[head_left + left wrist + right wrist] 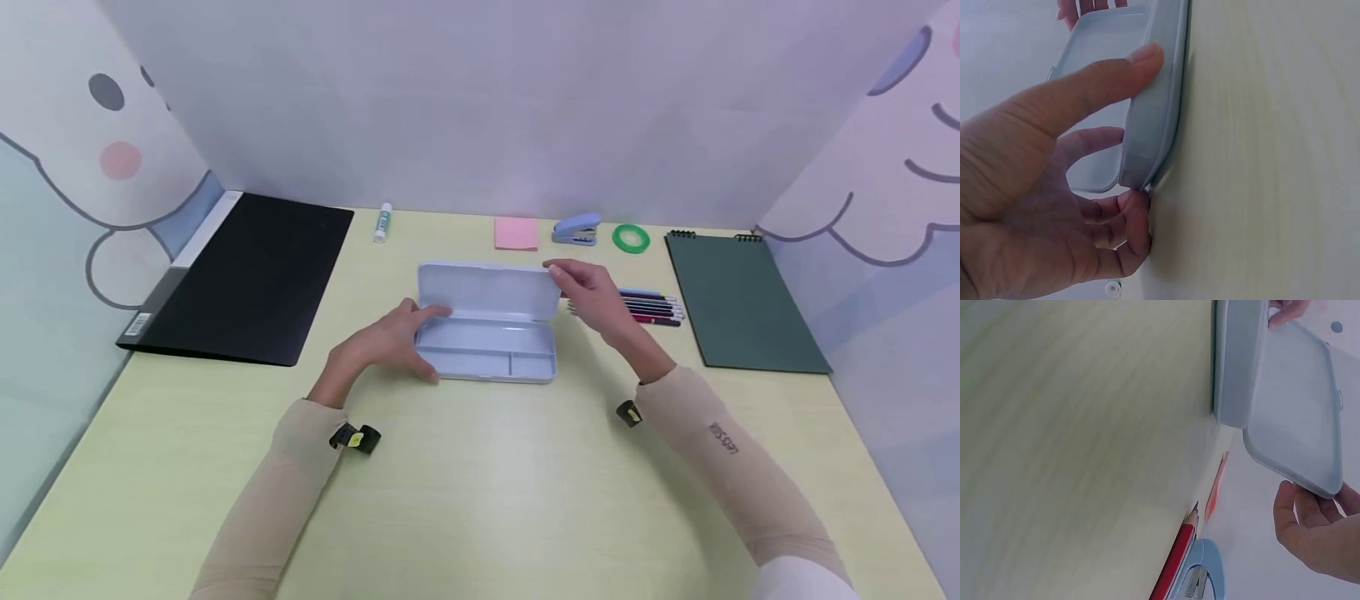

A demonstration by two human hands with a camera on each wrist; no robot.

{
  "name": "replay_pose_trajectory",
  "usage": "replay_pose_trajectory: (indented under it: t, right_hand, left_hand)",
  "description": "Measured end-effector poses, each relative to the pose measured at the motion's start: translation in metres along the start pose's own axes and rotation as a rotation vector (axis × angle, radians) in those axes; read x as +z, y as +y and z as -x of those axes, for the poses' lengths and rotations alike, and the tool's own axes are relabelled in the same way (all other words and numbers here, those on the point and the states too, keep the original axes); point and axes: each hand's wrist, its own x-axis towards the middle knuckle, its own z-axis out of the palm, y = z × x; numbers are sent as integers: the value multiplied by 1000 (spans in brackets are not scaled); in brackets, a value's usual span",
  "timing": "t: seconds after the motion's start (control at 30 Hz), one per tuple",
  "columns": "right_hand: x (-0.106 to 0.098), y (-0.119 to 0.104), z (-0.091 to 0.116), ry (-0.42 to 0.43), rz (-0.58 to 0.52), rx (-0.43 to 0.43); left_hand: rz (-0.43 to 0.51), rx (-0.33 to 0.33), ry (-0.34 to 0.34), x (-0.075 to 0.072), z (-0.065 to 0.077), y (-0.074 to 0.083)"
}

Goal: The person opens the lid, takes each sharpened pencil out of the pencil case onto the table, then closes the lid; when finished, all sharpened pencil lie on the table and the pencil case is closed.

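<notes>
A light blue pencil case (472,364) lies on the table with its lid (487,289) raised at the back. Its shallow tray has one long compartment behind two smaller ones, with nothing in them. My left hand (390,337) holds the case's left end. In the left wrist view, the thumb (1144,59) lies over the front wall and the other fingers reach round the end. My right hand (596,302) grips the lid's upper right corner, fingers behind it in the right wrist view. Several pencils (660,308) lie beside that hand, partly hidden by it.
Along the back stand or lie a glue stick (383,222), pink sticky notes (516,234), a blue stapler (576,229) and green tape (631,238). A black folder (247,283) is at left, a dark green spiral notebook (746,304) at right. Walls border the table.
</notes>
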Motion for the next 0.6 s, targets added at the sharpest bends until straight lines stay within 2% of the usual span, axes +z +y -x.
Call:
replay_pose_trajectory:
  t: [0.1, 0.23, 0.6]
  right_hand:
    - [5, 1, 0, -11, 31, -16]
    - [7, 2, 2, -20, 21, -32]
    - [7, 7, 7, -118, 63, -125]
  left_hand:
    - [-3, 9, 8, 1, 2, 0]
    - [-12, 19, 17, 3, 2, 1]
    - [-54, 36, 14, 1, 9, -2]
